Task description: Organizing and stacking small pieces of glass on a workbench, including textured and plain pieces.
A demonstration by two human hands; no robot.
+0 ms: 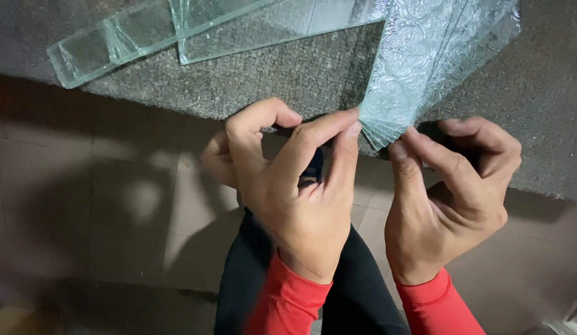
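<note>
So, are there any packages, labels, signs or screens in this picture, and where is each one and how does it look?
None are in view: no package, label, sign or screen.
Only bare glass lies there: a stack of patterned glass strips on the grey carpeted table, its near end touched by the left hand and the right hand.
Plain clear glass strips lie at the upper left.

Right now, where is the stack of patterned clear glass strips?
In the head view, the stack of patterned clear glass strips lies upper right on the grey carpeted table, its near end between the left hand and right hand.
</note>
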